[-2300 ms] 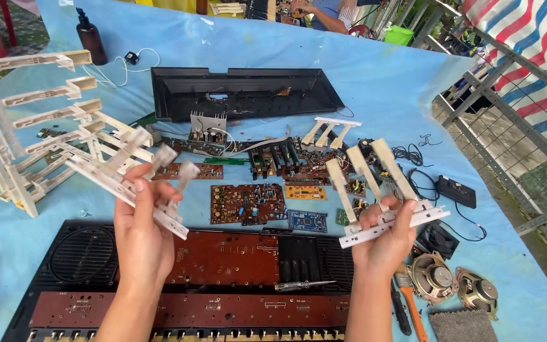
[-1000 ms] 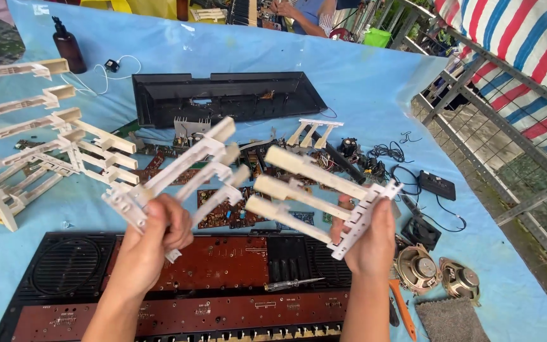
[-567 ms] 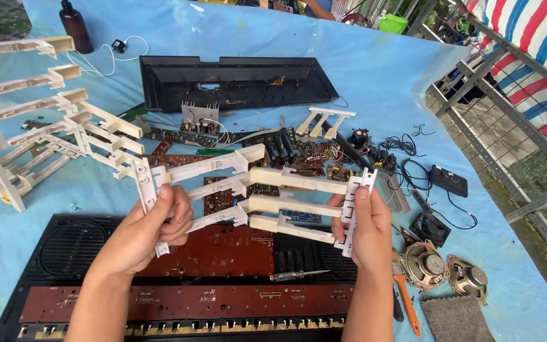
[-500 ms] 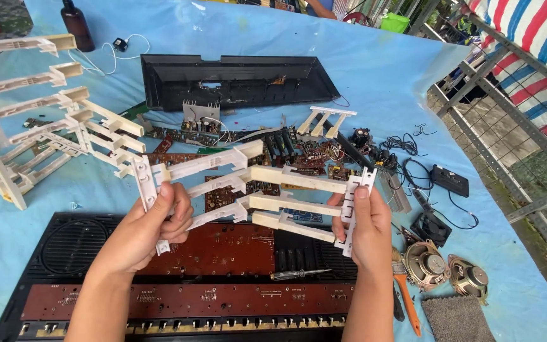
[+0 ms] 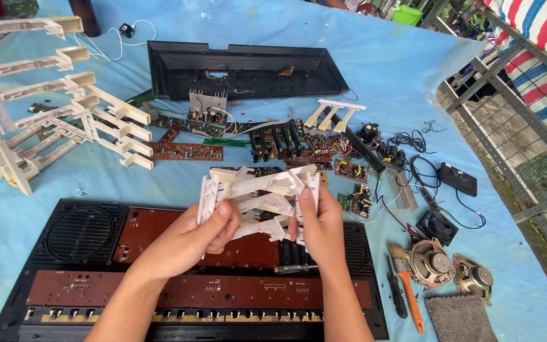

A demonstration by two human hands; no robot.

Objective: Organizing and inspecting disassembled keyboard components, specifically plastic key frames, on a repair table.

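Because the white key sections (image 5: 257, 190) are thin moulded plastic combs, each a row of long keys joined to one rail, they should be judged light, fairly stiff along the rail and springy at the free key ends. Such keys can snap or crack at the root if twisted, so the sound place to take hold is the rail or the thick base end, not the tips.

Both sections are held in the air above the opened black keyboard case (image 5: 83, 234), over its brown circuit boards (image 5: 185, 291), with the keys of one interleaved with those of the other.

Left hand (image 5: 191, 237): closed around the rail end of the left section, thumb on the near face, fingers curled behind it. Grip is firm, not wide.

Right hand (image 5: 321, 221): closed on the opposite rail end, thumb and forefinger pinching the upper corner, remaining fingers folded against the plastic.

Nearby items on the blue surface (image 5: 413, 63):
- a stack of further white key sections (image 5: 52, 126) at the left;
- a black housing shell (image 5: 242, 69) at the far side;
- loose green and brown boards (image 5: 188, 151), wires and two small speakers (image 5: 451, 269);
- an orange-handled brush (image 5: 406, 285) and a screwdriver (image 5: 295, 268) lying on the case.
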